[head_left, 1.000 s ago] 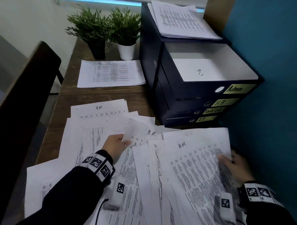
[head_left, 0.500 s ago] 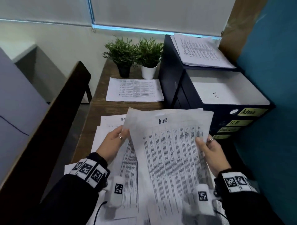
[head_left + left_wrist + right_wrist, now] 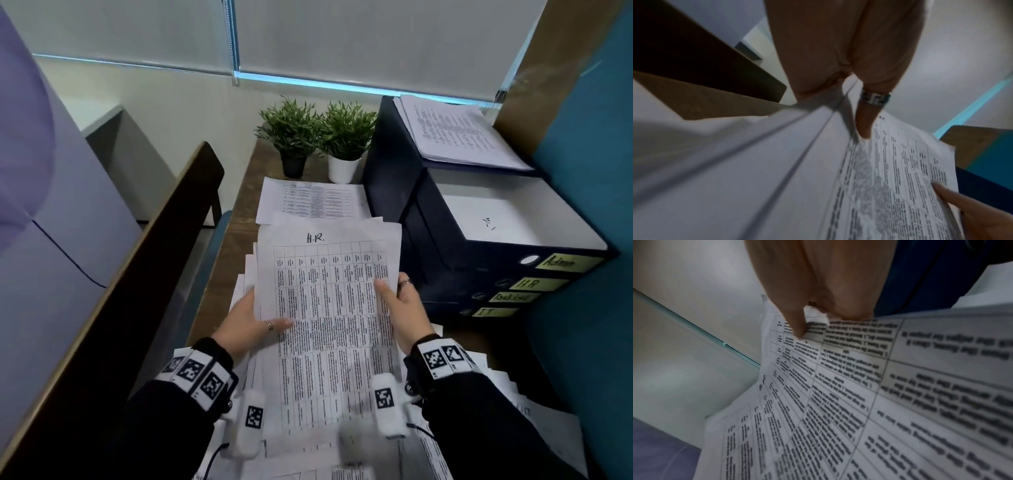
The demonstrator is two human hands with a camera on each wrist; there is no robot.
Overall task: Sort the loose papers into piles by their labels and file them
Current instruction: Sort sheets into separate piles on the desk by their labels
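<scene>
I hold a stack of printed papers upright above the desk; the top sheet is a table marked "H.R." at its head. My left hand grips the stack's left edge, thumb across the front, a ring on the thumb. My right hand pinches the right edge, thumb on the print. The stack and its printed face fill both wrist views. A dark drawer unit at the right has its top drawer pulled out, labelled "Admin", with "H.R" on the drawer below.
More loose papers cover the desk under my arms. A sorted pile lies near two potted plants. Another pile rests on the drawer unit. A dark chair back stands at the left, a teal wall at the right.
Both hands have gathered H.R. sheets from the spread on the desk and lifted them upright. The head view has tilted up towards the window.
</scene>
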